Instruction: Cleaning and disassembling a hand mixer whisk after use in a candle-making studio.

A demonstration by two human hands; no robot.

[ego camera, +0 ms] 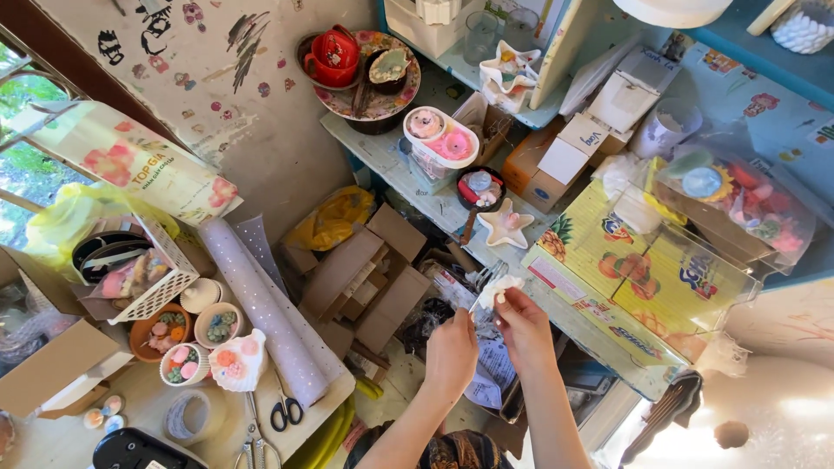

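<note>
Pinched between the fingertips of both hands, a small white shell-like piece [497, 291] is held in the air above open cardboard boxes [365, 278] on the floor, just beside a yellow fruit-printed carton [647, 278]. Left hand [452, 352] and right hand [524, 326] each close their grip on its edges. A star-shaped dish [506, 224] lies on the shelf beyond; scissors [285, 411] rest on the surface at left. With so slight a hold, the piece could slip and drop among the clutter below, or chip if squeezed unevenly.
</note>
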